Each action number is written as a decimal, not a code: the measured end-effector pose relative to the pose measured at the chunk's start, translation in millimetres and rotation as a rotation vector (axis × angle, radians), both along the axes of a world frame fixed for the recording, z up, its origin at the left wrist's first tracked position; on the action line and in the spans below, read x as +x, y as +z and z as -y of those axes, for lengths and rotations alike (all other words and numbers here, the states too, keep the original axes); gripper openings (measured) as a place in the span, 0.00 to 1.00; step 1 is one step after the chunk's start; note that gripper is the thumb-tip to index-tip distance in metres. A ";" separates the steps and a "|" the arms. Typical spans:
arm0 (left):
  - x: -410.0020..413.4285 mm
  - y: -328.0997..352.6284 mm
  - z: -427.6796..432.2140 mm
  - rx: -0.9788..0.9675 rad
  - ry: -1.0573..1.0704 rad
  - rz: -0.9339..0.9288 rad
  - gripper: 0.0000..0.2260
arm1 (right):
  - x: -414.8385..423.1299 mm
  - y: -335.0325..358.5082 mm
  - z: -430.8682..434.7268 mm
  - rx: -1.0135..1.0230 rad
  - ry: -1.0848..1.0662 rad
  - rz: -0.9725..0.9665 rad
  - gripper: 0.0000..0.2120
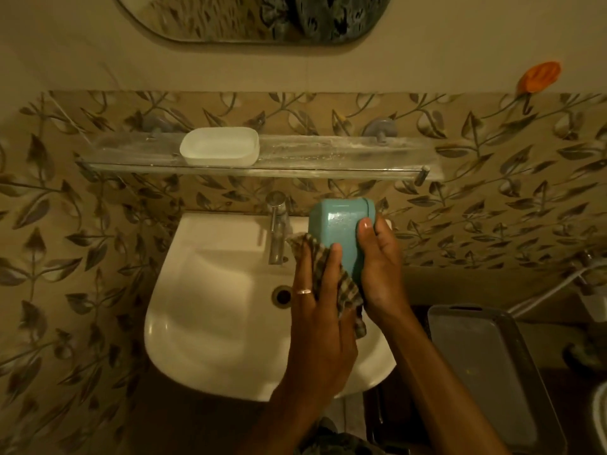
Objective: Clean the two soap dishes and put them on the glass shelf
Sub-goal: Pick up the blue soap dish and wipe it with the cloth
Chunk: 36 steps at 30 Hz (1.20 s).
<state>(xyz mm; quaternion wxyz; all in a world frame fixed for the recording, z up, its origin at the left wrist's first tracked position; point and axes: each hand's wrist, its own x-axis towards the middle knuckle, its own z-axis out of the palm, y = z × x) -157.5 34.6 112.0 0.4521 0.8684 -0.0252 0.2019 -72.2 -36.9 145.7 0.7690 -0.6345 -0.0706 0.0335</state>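
Both forearms come up from the bottom of the frame and meet over the white sink (203,290), right of centre. The left hand (315,290), a ring on one finger, has its fingers curled round a checked cloth (345,290) and presses it against the teal soap dish (341,231). The right hand (381,267) is closed on that dish from the other side, thumb laid across its facing surface, holding it tipped up on end above the basin, just right of the tap (277,224).

Wiping the second dish looks to be the step in hand. The white soap dish (219,146) already sits upright on the glass shelf (328,152), towards its left half, in the upper middle of the frame, so I would judge the task a good half done. What comes next calls for finishing the rub-down, letting the cloth go or moving it aside, then lifting the teal dish up and back to the bare stretch of shelf to the right of the white one and setting it down level.

That teal dish is smooth plastic with rounded corners, and there is a pale smear or sheen on its facing side; whether that is soap residue or wet glare I cannot tell in this dim yellow light.
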 end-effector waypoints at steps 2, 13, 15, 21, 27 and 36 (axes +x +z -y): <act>5.6 4.1 -5.3 -0.099 -0.003 0.034 0.27 | -0.8 7.8 -3.1 -0.028 0.015 0.041 0.14; 67.7 56.9 -50.1 -0.604 -0.069 -0.426 0.21 | -13.6 -1.9 3.9 -0.108 0.178 0.083 0.09; 67.6 48.8 -49.1 -0.704 -0.070 -0.461 0.25 | -14.7 -5.0 3.3 -0.125 0.133 0.107 0.10; 35.7 9.3 -28.0 -0.815 -0.116 -0.563 0.36 | -15.4 -8.6 2.0 -0.064 -0.034 0.144 0.10; 23.4 -10.2 -7.1 -0.957 0.099 -0.340 0.25 | -21.7 -10.5 -11.4 0.051 -0.118 0.086 0.11; 23.1 -10.3 -15.6 -1.636 0.182 -0.332 0.32 | -38.8 -15.6 -29.2 -0.285 0.010 0.254 0.10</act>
